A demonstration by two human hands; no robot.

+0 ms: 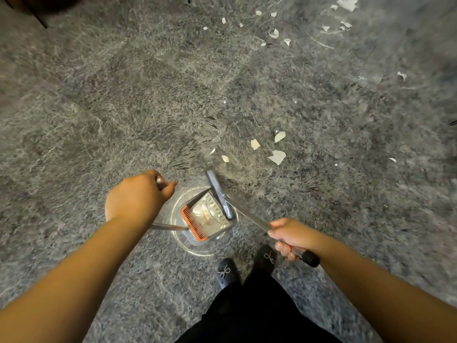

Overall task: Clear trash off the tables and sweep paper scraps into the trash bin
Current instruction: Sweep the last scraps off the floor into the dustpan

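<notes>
My left hand (138, 194) grips the top of the dustpan's metal handle (170, 227). The grey dustpan (210, 216), with an orange comb along one edge, stands on the floor in front of my feet and holds a few pale scraps. My right hand (289, 237) grips the broom handle (252, 219) near its black end cap. The grey broom head (220, 194) lies at the dustpan's far edge, its bristles blurred. Several white paper scraps (277, 157) lie on the carpet just beyond the broom. More paper scraps (273, 33) are scattered at the upper right.
Grey speckled carpet (123, 107) covers the whole floor. My black shoes (247, 266) stand just behind the dustpan. A dark furniture leg (39, 18) shows at the top left corner. A lone scrap (401, 75) lies at the right.
</notes>
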